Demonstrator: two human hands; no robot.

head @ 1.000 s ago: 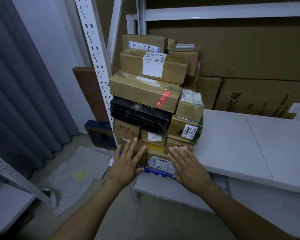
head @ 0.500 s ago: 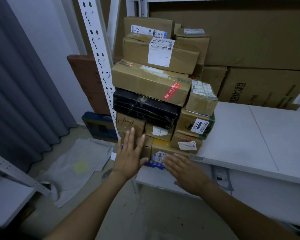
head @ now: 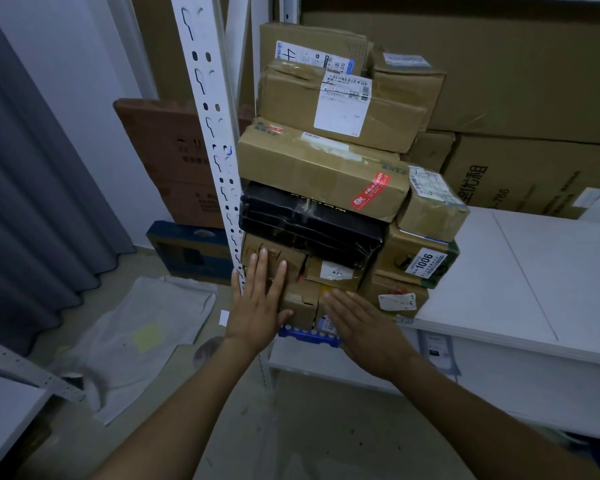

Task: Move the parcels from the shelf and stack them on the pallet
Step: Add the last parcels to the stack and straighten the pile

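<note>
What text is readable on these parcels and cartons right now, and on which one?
"1006": label on the green-edged parcel.
"4": label on the top parcel.
"766": large carton at right.
Too blurred to read: red sticker, white shipping label.

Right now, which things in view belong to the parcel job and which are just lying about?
Job: stacked parcels, blue pallet under them, white shelf, left hand, right hand.
Lying about: curtain, grey floor sheet, blue box, brown carton.
</note>
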